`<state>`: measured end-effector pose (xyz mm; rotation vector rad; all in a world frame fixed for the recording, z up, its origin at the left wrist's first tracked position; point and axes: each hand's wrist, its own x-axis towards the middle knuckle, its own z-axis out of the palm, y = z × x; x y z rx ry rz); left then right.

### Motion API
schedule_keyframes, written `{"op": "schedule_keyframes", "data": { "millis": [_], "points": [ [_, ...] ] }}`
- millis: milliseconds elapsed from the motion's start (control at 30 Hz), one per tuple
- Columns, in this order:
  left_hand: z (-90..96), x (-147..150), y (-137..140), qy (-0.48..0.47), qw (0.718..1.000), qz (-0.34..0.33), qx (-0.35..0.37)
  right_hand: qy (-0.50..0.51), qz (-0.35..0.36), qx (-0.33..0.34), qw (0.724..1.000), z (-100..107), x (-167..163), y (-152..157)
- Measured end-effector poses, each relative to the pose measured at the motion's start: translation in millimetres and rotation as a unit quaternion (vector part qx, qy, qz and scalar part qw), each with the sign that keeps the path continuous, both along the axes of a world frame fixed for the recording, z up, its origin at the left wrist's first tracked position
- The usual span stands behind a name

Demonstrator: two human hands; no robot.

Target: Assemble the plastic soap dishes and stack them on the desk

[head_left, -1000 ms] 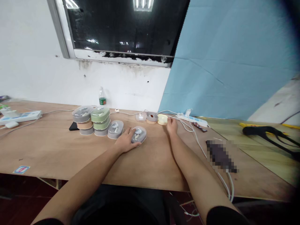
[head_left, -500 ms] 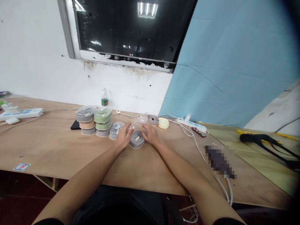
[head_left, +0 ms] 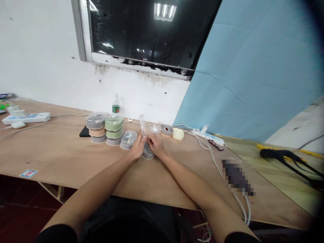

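A small grey oval box (head_left: 148,155) sits on the table in front of me, partly hidden under my hands. A clear plastic lid (head_left: 142,124) stands tilted upright above it, and my left hand (head_left: 137,147) grips its lower edge. My right hand (head_left: 156,145) is closed, fingers bent in beside the left thumb over the box; what they pinch is hidden. Just left of my left hand is another grey box with a clear lid (head_left: 128,139). Behind my right hand lies a clear lid-like piece (head_left: 155,128).
On the left stand a stack with a grey top box (head_left: 96,120) and one with a green top box (head_left: 114,122). A bottle (head_left: 115,104) is behind them. On the right are a grey-and-peach box (head_left: 166,131), a cream container (head_left: 178,134), a power strip (head_left: 209,135) and cables.
The clear lid has come up from low between the hands to nearly upright. My hands have drawn together, and the right one has closed over the grey box.
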<state>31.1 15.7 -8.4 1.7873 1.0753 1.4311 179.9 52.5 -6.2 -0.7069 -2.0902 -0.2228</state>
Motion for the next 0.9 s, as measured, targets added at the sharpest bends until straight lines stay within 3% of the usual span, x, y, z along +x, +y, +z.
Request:
{"op": "schedule_keyframes", "data": {
  "millis": [133, 233, 333, 433, 533, 900],
  "points": [
    [-6.2, -1.0, -2.5, 0.183, 0.983, -0.001, 0.018, 0.025, -0.081, -0.002, 0.996, 8.7, 17.4, 32.0],
    [-8.4, 0.5, -7.1, 0.315, 0.949, -0.007, 0.031, -0.064, -0.167, -0.025, 0.984, 19.0, 35.9, 61.3],
    [-6.5, 1.4, -10.2, 0.379, 0.925, -0.001, 0.016, -0.188, -0.267, -0.069, 0.943, 28.0, 50.8, 83.9],
    [-3.2, 1.1, -11.6, 0.403, 0.915, -0.001, 0.004, -0.286, -0.310, -0.098, 0.901, 30.4, 56.5, 94.6],
    [-1.3, 0.3, -12.7, 0.403, 0.915, -0.002, 0.001, -0.320, -0.323, -0.112, 0.884, 24.6, 55.3, 94.8],
    [-4.5, -0.5, -11.5, 0.380, 0.925, -0.003, 0.014, -0.234, -0.310, -0.114, 0.914, 4.0, 59.1, 98.0]
  ]
}}
